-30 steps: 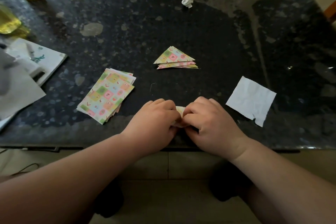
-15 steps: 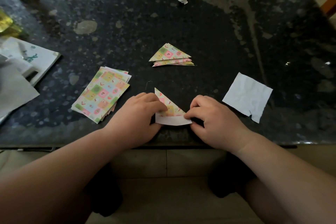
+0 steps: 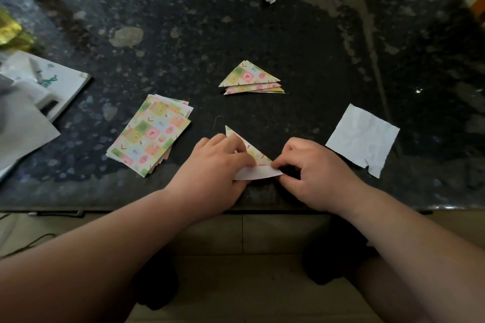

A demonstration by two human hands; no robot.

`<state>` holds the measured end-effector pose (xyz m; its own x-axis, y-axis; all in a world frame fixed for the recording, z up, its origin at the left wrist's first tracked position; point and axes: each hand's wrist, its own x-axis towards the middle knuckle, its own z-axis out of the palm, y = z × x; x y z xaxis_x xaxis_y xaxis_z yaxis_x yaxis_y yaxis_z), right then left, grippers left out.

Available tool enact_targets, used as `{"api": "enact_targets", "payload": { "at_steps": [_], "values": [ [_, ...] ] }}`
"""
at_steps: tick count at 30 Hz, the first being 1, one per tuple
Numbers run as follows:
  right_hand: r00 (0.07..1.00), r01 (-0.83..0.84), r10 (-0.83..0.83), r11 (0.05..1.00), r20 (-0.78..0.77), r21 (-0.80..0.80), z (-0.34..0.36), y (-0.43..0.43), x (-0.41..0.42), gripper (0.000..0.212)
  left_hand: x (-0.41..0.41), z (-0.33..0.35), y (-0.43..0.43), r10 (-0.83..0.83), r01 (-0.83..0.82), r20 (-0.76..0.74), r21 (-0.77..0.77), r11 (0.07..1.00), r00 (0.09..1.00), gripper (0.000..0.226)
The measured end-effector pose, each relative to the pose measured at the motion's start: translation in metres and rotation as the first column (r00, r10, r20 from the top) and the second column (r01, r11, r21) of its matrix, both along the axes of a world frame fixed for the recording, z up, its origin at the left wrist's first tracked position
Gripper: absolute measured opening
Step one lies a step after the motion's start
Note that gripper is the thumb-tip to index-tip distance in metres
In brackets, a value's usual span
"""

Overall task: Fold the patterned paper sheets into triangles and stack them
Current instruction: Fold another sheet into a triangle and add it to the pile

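While the half-folded sheet (image 3: 256,152) lies at the near edge of the desk (image 3: 288,47), the left hand (image 3: 217,165) holds its left part, fingers bent over the patterned flap, thumb by the white strip. The right hand (image 3: 312,173) pinches its right corner between thumb and forefinger. Farther back sits the stack of triangles (image 3: 249,78). The pile of flat sheets (image 3: 151,136) lies to the left, and a white paper square (image 3: 363,140) to the right.

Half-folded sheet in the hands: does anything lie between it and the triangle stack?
Nothing visible does. Only bare tabletop separates the half-folded sheet from the triangle stack; the unfolded pile lies left, the white paper square right.
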<state>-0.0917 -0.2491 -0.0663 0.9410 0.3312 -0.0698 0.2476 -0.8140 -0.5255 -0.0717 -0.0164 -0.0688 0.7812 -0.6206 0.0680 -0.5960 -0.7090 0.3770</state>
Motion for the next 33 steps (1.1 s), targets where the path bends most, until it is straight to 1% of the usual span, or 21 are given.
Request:
{"api": "enact_targets", "payload": {
  "at_steps": [2, 4, 7, 10, 13, 16, 19, 21, 23, 25, 28, 30, 33],
  "values": [
    [0.999, -0.026, 0.026, 1.0, 0.035, 0.006, -0.001, 0.002, -0.003, 0.016, -0.003, -0.001, -0.003, -0.037, 0.037, 0.015, -0.009, 0.999, 0.999, 0.021],
    [0.999, -0.035, 0.035, 0.999, 0.033, 0.013, -0.001, 0.001, -0.004, 0.016, -0.005, -0.002, -0.003, -0.072, 0.073, 0.049, -0.006, 0.997, 0.996, 0.017],
    [1.0, -0.024, 0.023, 0.998, 0.019, 0.053, 0.0, -0.003, -0.002, 0.02, -0.002, -0.003, 0.002, -0.106, 0.109, 0.098, -0.028, 0.994, 0.99, 0.02],
    [0.999, -0.036, 0.035, 0.998, 0.015, 0.056, 0.001, -0.004, -0.002, 0.026, 0.002, -0.002, 0.009, -0.075, 0.08, 0.044, -0.116, 0.99, 0.996, 0.024],
    [0.997, -0.077, 0.077, 0.997, 0.013, 0.031, 0.002, 0.002, -0.005, 0.037, 0.004, -0.001, 0.014, -0.037, 0.034, -0.017, -0.138, 0.99, 0.999, 0.026],
    [0.994, -0.108, 0.109, 0.993, 0.02, -0.038, 0.002, 0.009, -0.006, 0.048, 0.007, 0.004, 0.016, -0.011, 0.002, -0.101, -0.089, 0.996, 0.995, 0.029],
    [0.994, -0.102, 0.107, 0.989, 0.035, -0.109, 0.003, 0.013, -0.004, 0.044, 0.009, 0.013, 0.019, -0.013, 0.011, -0.119, -0.013, 1.0, 0.993, 0.026],
    [0.993, -0.101, 0.108, 0.987, 0.049, -0.122, 0.003, 0.015, -0.004, 0.039, 0.004, 0.018, 0.02, -0.029, 0.032, -0.069, 0.045, 0.998, 0.997, 0.024],
    [0.993, -0.108, 0.114, 0.985, 0.033, -0.132, 0.003, 0.018, -0.005, 0.037, -0.005, 0.021, 0.019, -0.06, 0.06, -0.016, 0.048, 0.997, 0.998, 0.021],
    [0.992, -0.123, 0.127, 0.983, 0.023, -0.135, 0.003, 0.021, -0.004, 0.035, -0.014, 0.02, 0.016, -0.07, 0.069, 0.004, 0.067, 0.995, 0.998, 0.019],
    [0.991, -0.127, 0.133, 0.982, 0.027, -0.142, 0.003, 0.023, -0.002, 0.035, -0.023, 0.018, 0.013, -0.031, 0.039, -0.056, 0.142, 0.989, 0.998, 0.024],
    [0.992, -0.121, 0.126, 0.982, 0.02, -0.142, 0.003, 0.024, -0.001, 0.035, -0.028, 0.02, 0.013, 0.019, 0.002, -0.11, 0.191, 0.982, 0.994, 0.032],
    [0.993, -0.117, 0.12, 0.983, 0.015, -0.142, 0.006, 0.028, 0.002, 0.039, -0.039, 0.019, 0.014, 0.031, -0.009, -0.085, 0.244, 0.97, 0.996, 0.046]
  ]
}}
